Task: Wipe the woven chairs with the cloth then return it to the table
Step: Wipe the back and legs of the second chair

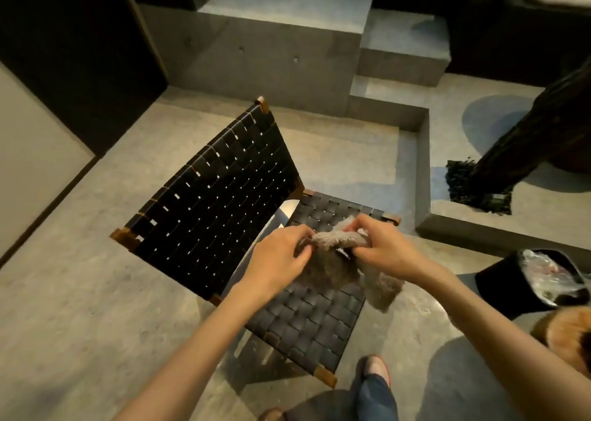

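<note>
A low chair (pixel 211 203) of black woven straps on a brown wooden frame stands on the concrete floor in front of me, its back to the left and its seat (pixel 307 321) lower right. A fluffy grey-beige cloth (pixel 335 260) hangs above the seat, bunched between both hands. My left hand (pixel 278 260) pinches its left end. My right hand (pixel 383 248) grips its right part, and a loose tail of the cloth drops below that hand.
Concrete steps and blocks (pixel 287 37) rise behind the chair. A black bin (pixel 499 280) lined with clear plastic stands at the right, beside a furry orange-brown object (pixel 569 340). A dark trunk-like shape (pixel 524 139) leans at far right. My foot (pixel 377 372) is near the seat's front corner.
</note>
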Demonstrator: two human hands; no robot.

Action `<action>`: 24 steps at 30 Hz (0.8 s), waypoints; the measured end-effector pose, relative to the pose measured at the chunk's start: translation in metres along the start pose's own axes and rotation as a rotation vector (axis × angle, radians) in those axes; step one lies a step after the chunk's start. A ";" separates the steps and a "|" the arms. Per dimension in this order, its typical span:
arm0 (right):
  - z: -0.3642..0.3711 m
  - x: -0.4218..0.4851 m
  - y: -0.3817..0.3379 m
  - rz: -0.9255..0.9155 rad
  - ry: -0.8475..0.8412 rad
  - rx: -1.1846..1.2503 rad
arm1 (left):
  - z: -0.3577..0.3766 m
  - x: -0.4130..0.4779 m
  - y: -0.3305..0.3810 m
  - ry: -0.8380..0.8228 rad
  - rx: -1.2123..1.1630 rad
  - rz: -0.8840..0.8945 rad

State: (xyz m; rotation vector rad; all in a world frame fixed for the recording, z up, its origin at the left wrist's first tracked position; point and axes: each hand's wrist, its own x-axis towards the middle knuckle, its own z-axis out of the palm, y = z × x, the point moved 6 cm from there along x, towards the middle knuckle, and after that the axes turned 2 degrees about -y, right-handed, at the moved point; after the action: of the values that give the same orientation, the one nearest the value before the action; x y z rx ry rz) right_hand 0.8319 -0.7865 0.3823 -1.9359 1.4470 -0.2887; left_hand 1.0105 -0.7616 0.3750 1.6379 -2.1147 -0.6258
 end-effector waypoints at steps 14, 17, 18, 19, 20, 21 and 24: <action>-0.158 0.073 0.139 -0.090 -0.159 -0.022 | 0.101 0.158 0.080 0.077 -0.380 -0.366; -0.170 0.103 0.151 -0.122 -0.234 -0.011 | 0.109 0.187 0.076 0.104 -0.511 -0.461; -0.173 0.110 0.153 -0.128 -0.218 -0.030 | 0.110 0.192 0.074 0.099 -0.537 -0.482; -0.178 0.122 0.155 -0.134 -0.192 -0.059 | 0.112 0.202 0.072 0.103 -0.548 -0.503; -0.182 0.135 0.156 -0.146 -0.155 -0.071 | 0.114 0.210 0.069 0.113 -0.548 -0.523; -0.188 0.148 0.157 -0.152 -0.113 -0.063 | 0.115 0.220 0.066 0.126 -0.553 -0.544; -0.203 0.188 0.160 -0.144 -0.039 0.038 | 0.121 0.250 0.057 0.165 -0.692 -0.637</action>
State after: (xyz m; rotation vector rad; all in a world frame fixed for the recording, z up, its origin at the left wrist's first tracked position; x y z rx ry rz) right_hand 0.6660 -1.0588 0.3876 -2.0080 1.2707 -0.3398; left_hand 0.8380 -0.9792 0.3161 1.8123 -1.0345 -1.1942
